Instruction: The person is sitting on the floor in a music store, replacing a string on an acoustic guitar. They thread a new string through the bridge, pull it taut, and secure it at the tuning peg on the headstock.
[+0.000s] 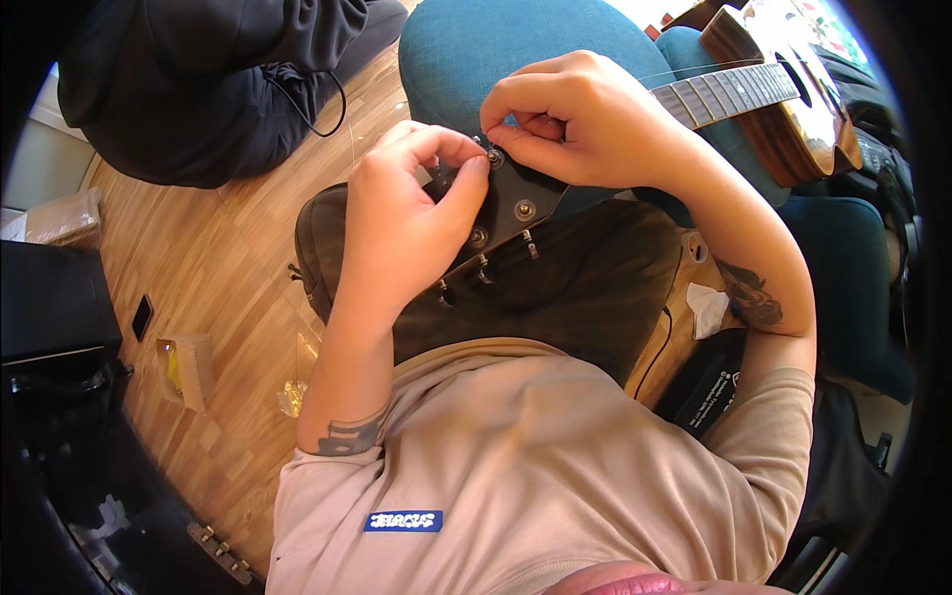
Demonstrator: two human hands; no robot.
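An acoustic guitar's dark headstock [509, 188] lies in front of me, with metal tuning posts [525, 210] on its face and tuning pegs [533, 244] along its near edge. My left hand [412, 193] is at the headstock, thumb and forefinger pinched beside a post. Just beyond it, my right hand [580, 119] hovers over the far side, fingertips also pinched together. Whatever is between the fingertips of either hand is too small to make out. The fretted neck [729, 94] runs right from under my right wrist, and a thin string stretches above it.
Under the headstock lies a dark padded bag [605, 278]. A teal seat [535, 35] stands beyond. Someone in black clothing [198, 99] is at the upper left. A phone [142, 315], an open cardboard box [193, 372] and a gold wrapper [292, 399] lie on the floor; white crumpled paper [707, 307] is right.
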